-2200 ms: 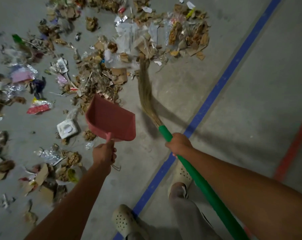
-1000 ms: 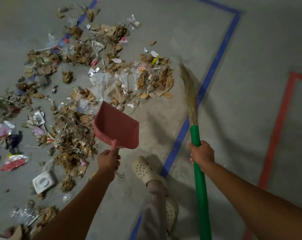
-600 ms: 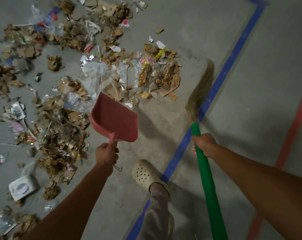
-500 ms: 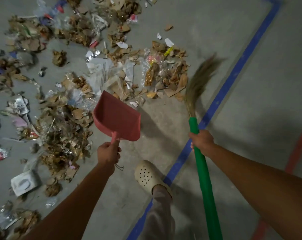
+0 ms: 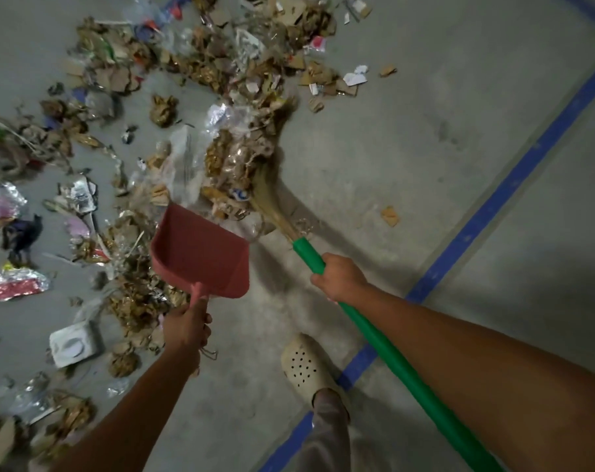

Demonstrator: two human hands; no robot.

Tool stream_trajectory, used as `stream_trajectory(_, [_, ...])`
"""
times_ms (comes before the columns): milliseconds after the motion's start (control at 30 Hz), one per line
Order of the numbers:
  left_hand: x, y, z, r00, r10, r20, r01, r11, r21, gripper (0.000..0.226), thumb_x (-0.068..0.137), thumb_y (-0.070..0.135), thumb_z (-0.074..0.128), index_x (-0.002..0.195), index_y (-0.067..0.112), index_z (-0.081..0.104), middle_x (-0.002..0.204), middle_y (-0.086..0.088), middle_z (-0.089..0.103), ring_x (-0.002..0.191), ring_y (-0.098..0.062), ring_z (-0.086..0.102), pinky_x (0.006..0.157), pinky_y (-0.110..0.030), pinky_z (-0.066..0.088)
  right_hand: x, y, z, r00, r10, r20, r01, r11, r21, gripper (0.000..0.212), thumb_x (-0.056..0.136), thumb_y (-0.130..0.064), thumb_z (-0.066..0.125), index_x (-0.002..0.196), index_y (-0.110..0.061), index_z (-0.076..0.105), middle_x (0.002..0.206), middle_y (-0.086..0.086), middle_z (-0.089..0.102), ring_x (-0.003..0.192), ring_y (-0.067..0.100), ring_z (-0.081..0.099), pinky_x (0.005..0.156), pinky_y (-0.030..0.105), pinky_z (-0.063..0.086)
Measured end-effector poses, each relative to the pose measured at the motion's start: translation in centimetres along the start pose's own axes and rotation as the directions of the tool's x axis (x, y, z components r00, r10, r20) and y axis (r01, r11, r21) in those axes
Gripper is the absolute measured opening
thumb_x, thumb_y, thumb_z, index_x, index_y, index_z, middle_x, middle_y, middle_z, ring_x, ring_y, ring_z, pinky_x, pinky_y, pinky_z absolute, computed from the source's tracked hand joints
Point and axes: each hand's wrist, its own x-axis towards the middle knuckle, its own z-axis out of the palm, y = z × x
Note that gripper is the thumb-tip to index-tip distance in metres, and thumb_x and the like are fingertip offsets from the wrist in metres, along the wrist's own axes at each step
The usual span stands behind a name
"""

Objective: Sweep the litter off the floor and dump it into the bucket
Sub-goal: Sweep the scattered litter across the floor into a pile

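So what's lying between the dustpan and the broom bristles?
In the head view, litter: cardboard scraps and clear plastic fill the gap between dustpan and bristles.

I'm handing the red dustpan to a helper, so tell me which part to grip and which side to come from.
Grip the narrow handle that sticks out of the closed back wall of the dustpan. Come from the near side, as the left hand does. The open mouth faces away, toward the litter, so that side should be left free.
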Motion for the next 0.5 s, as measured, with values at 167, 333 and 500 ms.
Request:
stream_trajectory(167, [-1.5, 0.9, -0.4, 0.999, -0.006, -0.042, 0.004, 0.998, -0.064, 0.029, 0.098, 0.032, 0.063, 0.091, 0.004, 0.065, 0.065, -0.008, 0.052, 0.039, -0.011, 0.038, 0.036, -0.016, 0.027, -2.0, -0.7, -1.1, 0.985, -0.146, -0.088, 0.122, 0.965, -0.232, 0.037, 0.095, -0.038, 0.060, 0.123, -0.015, 0.054, 0.103, 0.014, 0.068, 0.091, 0.035, 0.068, 0.066, 0.033, 0.046])
stream_trajectory(333, [-3.8, 2.1, 1.1, 0.999, 0.017, -0.049, -0.022, 0.995, -0.097, 0.032, 0.097, 0.037, 0.065, 0.084, 0.008, 0.062, 0.066, -0.009, 0.053, 0.043, -0.013, 0.039, 0.035, -0.017, 0.028, -3.8, 1.6, -2.8, 0.977, -0.137, -0.166, 0.098, 0.970, -0.223, 0.041, 0.097, -0.038, 0.058, 0.130, -0.015, 0.051, 0.103, 0.015, 0.068, 0.092, 0.036, 0.067, 0.066, 0.033, 0.044])
stream_trajectory(500, [-6.6, 1.8, 3.6, 0.997, 0.037, -0.063, -0.045, 0.991, -0.129, 0.027, 0.098, 0.031, 0.064, 0.091, 0.006, 0.060, 0.071, -0.013, 0.054, 0.038, -0.012, 0.040, 0.036, -0.018, 0.028, -6.1, 4.8, -4.9, 0.973, -0.067, -0.220, 0.040, 0.991, -0.125, 0.036, 0.096, -0.038, 0.057, 0.125, -0.017, 0.053, 0.096, 0.014, 0.064, 0.092, 0.038, 0.066, 0.069, 0.035, 0.046])
